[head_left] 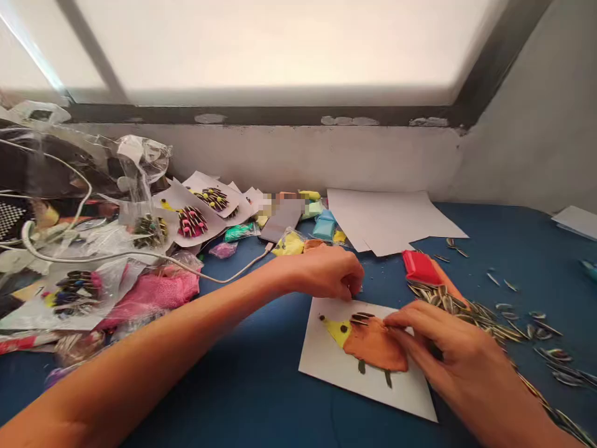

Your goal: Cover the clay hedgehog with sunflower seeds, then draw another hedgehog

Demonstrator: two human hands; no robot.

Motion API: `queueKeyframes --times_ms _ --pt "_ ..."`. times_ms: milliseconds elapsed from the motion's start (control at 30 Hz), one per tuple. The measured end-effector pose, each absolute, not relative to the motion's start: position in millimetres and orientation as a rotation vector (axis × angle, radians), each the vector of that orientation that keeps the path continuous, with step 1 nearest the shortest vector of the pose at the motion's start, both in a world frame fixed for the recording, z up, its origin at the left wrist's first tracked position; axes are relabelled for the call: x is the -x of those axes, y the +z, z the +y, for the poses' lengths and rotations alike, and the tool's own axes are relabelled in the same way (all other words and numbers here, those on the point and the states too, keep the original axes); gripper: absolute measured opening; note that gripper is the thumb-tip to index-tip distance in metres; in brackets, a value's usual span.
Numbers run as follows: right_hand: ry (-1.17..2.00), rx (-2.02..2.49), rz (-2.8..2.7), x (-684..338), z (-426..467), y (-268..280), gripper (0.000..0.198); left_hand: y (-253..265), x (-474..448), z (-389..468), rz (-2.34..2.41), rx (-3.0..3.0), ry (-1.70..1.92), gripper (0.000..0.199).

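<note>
A white card [321,354] lies tilted on the blue table. On it is a hedgehog-like clay figure with an orange body [375,345], a yellow pointed head [336,330], dark eye and nose dots, and two dark legs. A few striped sunflower seeds [361,318] stick in the top of the body near the head. My right hand [448,348] has its thumb and forefinger pinched at the body's upper right edge; what is between the fingertips is hidden. Curled at the card's far edge is my left hand [331,274], its fingers closed and their contents not visible.
Loose sunflower seeds [494,320] spread along the right, beside red [421,267] and orange clay packets. Blank paper sheets [382,218] lie by the wall. Further left are a phone [282,218] on a white cable [153,256], finished seed figures [192,221], clay packets and plastic bags.
</note>
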State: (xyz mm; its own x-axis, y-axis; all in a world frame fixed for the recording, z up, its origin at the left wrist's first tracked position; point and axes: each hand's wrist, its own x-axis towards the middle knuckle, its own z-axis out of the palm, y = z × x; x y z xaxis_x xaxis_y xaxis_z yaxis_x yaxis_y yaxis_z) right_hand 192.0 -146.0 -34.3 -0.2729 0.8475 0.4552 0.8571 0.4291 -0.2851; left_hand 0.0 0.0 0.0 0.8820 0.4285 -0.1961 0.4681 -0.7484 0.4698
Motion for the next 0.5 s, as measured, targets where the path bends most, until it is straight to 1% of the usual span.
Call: queueKeyframes --times_ms 300,500 --pt "-0.166 1.44 -2.213 -190.9 -147.1 -41.9 0.032 2.9 1.2 -1.8 0.616 -2.548 -0.14 0.013" --pt "-0.221 1.42 -2.241 -188.5 -148.6 -41.9 0.035 4.4 0.7 -2.0 0.624 -2.548 -0.155 0.013"
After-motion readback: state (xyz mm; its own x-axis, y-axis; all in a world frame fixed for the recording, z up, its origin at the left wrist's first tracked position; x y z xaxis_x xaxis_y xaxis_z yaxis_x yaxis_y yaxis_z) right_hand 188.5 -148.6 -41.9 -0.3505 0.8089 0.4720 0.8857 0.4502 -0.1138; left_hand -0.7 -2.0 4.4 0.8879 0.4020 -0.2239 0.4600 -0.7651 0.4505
